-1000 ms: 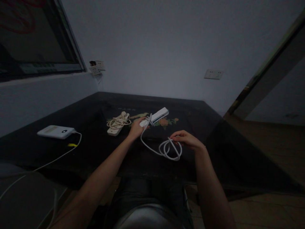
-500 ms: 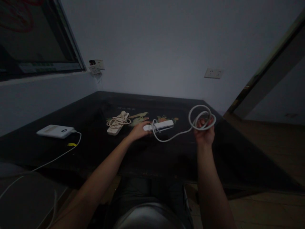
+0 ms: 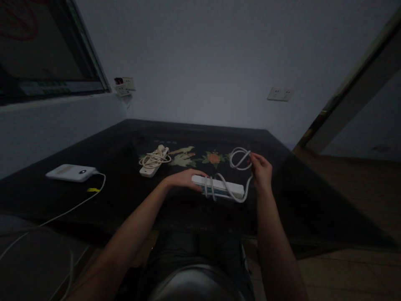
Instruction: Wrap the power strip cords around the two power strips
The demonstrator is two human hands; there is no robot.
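My left hand (image 3: 186, 179) grips the left end of a white power strip (image 3: 230, 187), its fingers behind and thumb in front. Around the strip's body run several turns of its pale cord (image 3: 212, 189), some of them loose. In my right hand (image 3: 261, 169), the fingers are pinched on the cord to the right of the strip. A loose coil (image 3: 239, 159) of that cord hangs from those fingers toward the left. Whether a plug is on the cord's end cannot be made out.
A second power strip (image 3: 149, 170), its cord bundled on top, lies on the dark table (image 3: 175, 209) left of my hands. Farther left is a white power bank (image 3: 71, 173) with a cable (image 3: 67, 212) running off the edge. Wall sockets (image 3: 280, 94) are behind.
The power strip has come nearer to me and turned. More cord now wraps it. My right hand has moved left toward the strip, and the coil in it looks smaller.
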